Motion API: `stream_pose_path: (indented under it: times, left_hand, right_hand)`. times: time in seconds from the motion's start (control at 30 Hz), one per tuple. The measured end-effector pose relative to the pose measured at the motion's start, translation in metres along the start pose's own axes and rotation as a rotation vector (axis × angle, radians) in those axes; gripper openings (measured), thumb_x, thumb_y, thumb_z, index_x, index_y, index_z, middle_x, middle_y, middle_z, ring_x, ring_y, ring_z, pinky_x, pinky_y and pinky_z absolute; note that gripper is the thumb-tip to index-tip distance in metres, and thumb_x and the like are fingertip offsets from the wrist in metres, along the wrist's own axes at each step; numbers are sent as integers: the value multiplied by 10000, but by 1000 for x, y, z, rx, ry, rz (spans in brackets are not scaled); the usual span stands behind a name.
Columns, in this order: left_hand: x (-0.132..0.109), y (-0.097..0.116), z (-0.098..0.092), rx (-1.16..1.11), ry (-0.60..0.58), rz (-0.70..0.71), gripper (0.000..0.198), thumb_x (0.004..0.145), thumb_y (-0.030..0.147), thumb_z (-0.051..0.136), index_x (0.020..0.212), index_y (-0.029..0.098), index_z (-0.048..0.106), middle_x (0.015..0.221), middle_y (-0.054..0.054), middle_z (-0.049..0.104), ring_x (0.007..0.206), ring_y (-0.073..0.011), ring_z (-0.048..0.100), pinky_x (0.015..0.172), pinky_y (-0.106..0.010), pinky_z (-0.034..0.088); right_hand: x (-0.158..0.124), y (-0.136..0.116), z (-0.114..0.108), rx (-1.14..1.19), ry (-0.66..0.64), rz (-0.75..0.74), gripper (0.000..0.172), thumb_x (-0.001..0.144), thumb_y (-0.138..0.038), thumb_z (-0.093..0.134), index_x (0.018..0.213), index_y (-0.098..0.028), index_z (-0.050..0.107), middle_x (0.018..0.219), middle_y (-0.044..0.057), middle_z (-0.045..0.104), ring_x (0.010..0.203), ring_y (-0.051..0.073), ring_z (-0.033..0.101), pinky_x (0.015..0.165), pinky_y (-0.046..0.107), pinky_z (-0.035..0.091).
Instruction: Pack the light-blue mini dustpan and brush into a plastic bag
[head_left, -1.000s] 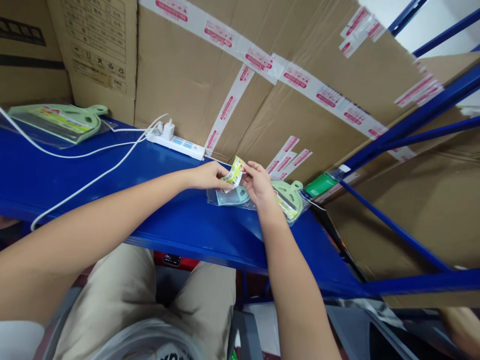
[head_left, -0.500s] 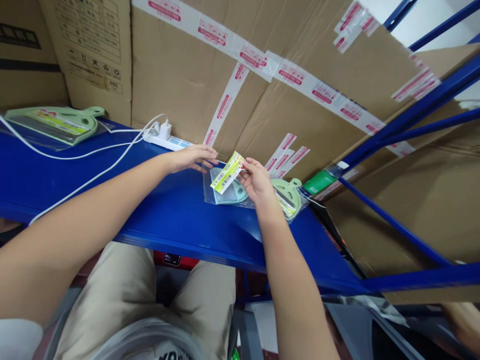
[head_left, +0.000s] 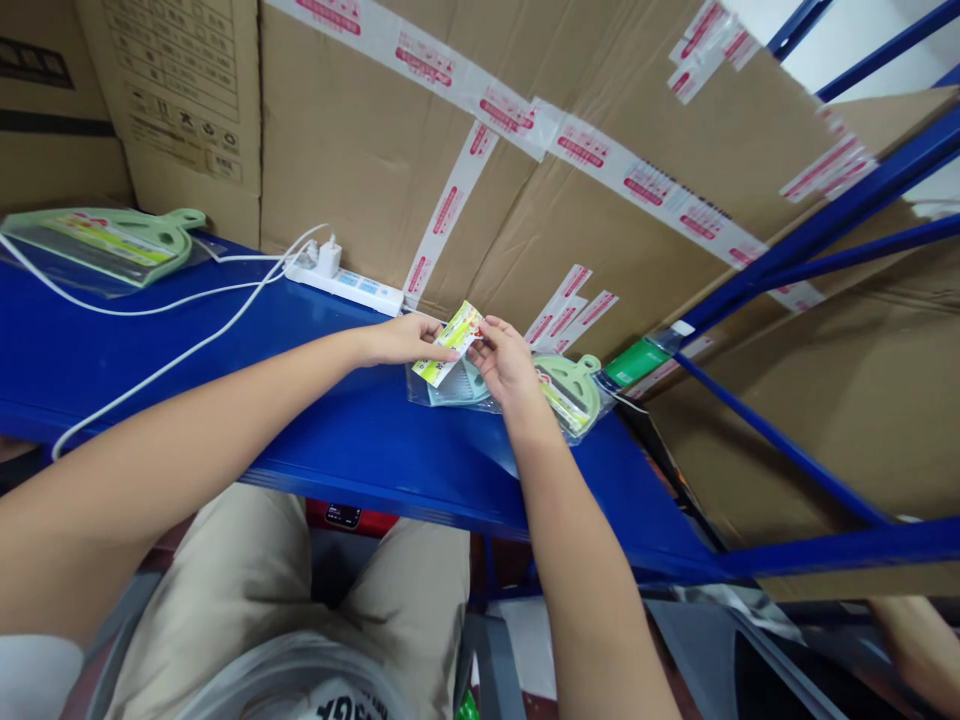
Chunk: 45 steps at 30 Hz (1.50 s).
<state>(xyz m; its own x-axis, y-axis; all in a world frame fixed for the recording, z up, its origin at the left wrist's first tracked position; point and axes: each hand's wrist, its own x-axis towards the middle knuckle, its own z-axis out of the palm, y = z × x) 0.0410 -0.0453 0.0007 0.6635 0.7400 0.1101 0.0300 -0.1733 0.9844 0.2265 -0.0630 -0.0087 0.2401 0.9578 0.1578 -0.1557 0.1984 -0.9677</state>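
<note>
A small yellow-green and white printed card (head_left: 453, 343) is held up between my two hands above the blue shelf. My left hand (head_left: 409, 340) pinches its left edge, thumb lying across the front. On the right end, the fingers of my right hand (head_left: 506, 358) close around the card's corner. Just below and behind the card lies a light blue dustpan with a small brush (head_left: 463, 386) in clear plastic, partly covered by the card and my right hand. Beside my right wrist rests a pale green dustpan (head_left: 577, 380), bagged with its own printed label.
Another bagged green dustpan (head_left: 105, 240) lies at the shelf's left end. White cables run from a power strip (head_left: 360, 290). Large taped cardboard boxes (head_left: 337, 150) stand behind the blue shelf (head_left: 360, 430). A green-labelled bottle (head_left: 641, 362) leans near the blue frame at right. Someone's arm (head_left: 911, 640) shows lower right.
My left hand has moved right and taken hold of the card's left edge, where before it hovered open beside it. The right hand keeps its grip, with the card shifted slightly left.
</note>
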Motion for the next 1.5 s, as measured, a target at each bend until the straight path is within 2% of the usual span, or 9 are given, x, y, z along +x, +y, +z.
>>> stream_pose_path:
  times: [0.13,0.2,0.37,0.53,0.83,1.1,1.27,1.33,1.5]
  left_hand:
    - [-1,-1,11,-323,-121,-74,289,681,228,783,947,135,716,789,-82,758,768,-208,711,801,-393,538]
    - [-2,-2,13,-395,-176,-85,302,676,205,786,953,116,708,754,-91,743,756,-224,717,814,-427,545]
    - [-5,-2,13,-302,-207,-68,221,648,202,841,761,142,661,645,-42,686,598,-168,666,715,-371,559]
    - [-5,-2,14,-322,-217,-25,254,625,255,871,722,155,659,609,-26,678,570,-133,639,587,-286,523]
    - [-6,-1,13,-282,-256,-25,304,606,322,895,689,156,654,611,17,644,580,-102,598,659,-295,518]
    - [-6,-6,11,-212,-309,0,265,651,330,875,721,152,692,643,19,677,622,-103,622,768,-323,533]
    - [-7,-2,1,-158,-352,-112,315,661,357,875,865,154,747,859,-64,771,783,-164,697,847,-361,525]
    - [-6,1,-5,-179,-292,-138,353,683,397,862,921,163,747,925,-81,780,845,-188,707,846,-363,520]
    - [0,6,-12,-299,-11,-18,355,779,481,776,941,169,729,912,-75,770,841,-184,690,789,-336,506]
  right_hand:
    - [-7,-2,8,17,-62,-98,250,738,-272,736,916,-268,560,797,-43,669,711,130,651,666,270,586]
    - [-10,-3,12,0,-102,-142,261,742,-308,740,935,-269,568,827,-38,667,747,133,654,707,283,589]
    - [-13,-4,15,9,-118,-172,262,743,-329,734,949,-270,582,879,-24,670,832,151,659,768,310,583]
    - [-10,-4,11,23,-114,-200,266,745,-328,738,945,-273,572,880,-29,669,831,144,653,751,290,563]
    - [-2,1,8,64,-48,-194,284,707,-331,777,904,-262,583,811,-32,660,747,137,627,688,274,536]
    - [-1,0,6,38,-24,-160,234,749,-300,730,916,-264,571,826,-22,665,786,147,646,725,296,558]
    - [1,1,5,-11,-26,-164,235,760,-326,719,929,-262,569,851,-10,667,823,158,651,744,309,559]
    - [0,1,5,-23,-38,-174,239,759,-338,722,928,-262,570,846,-11,663,824,158,650,746,309,557]
    - [-6,0,10,-20,-74,-164,220,747,-319,723,899,-257,577,838,-13,670,792,150,649,719,303,551]
